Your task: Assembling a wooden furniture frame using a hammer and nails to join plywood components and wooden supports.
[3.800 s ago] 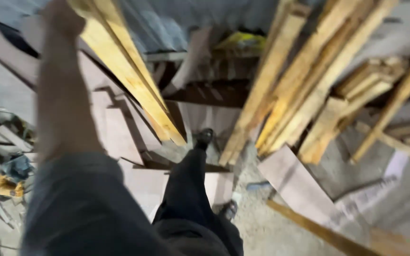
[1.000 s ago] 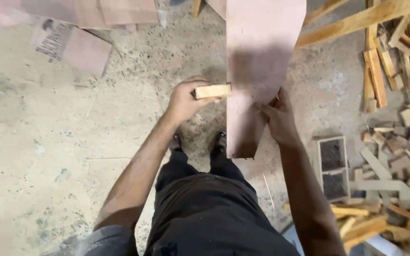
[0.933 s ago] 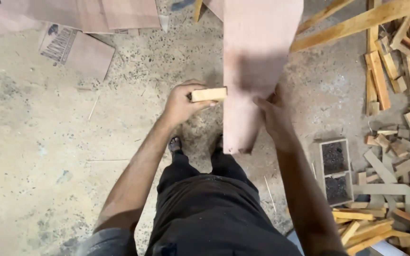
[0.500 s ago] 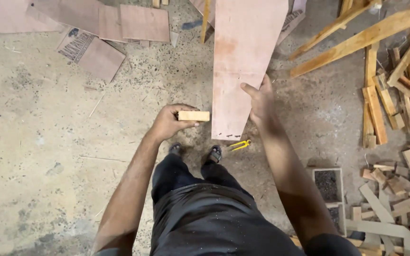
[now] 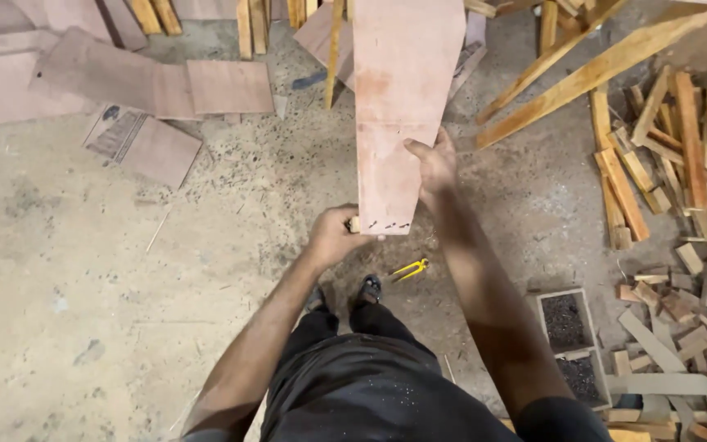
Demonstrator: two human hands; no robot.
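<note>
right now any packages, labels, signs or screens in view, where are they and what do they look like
Flattened cardboard package: on the concrete floor at upper left, partly under a pinkish plywood offcut; pale grey-brown rectangle with dark print.
Two small open boxes: on the floor at lower right, beside the wood scraps; grey rectangular walls, dark grainy contents.
No signs or screens.

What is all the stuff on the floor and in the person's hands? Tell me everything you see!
Long pinkish plywood board: one, held upright at centre.
Small pale wooden block: one, at the board's lower left corner, in the left hand.
Yellow-handled tool: one, on the floor near the feet.
Flat pinkish plywood sheets: several, upper left floor.
Long yellow timber planks: several, upper right.
Wood offcuts pile: many, tan, right side.
Small box of dark bits: one, two compartments, lower right.
Dusty concrete floor: grey.
Left hand: grips the block.
Right hand: on the board's right edge.
</note>
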